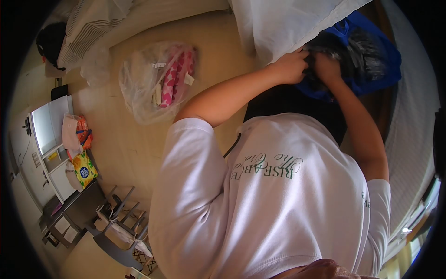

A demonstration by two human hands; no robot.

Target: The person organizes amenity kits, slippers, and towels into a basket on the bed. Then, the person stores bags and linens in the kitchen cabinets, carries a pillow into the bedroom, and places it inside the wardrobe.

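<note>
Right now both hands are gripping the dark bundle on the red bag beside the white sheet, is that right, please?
Not quite: in the head view the bag is blue, not red. Both the left hand and right hand do grip the dark bundle beside the white sheet.

Open floor: bare tan floor (134, 149) between the clear plastic bag (153, 81) and the person's sleeve.
Blocked near hands: white sheet (278, 23) overhangs the blue bag (385, 60), crowding them.
Left edge: packets (79, 149) and white cabinet (46, 125).
</note>
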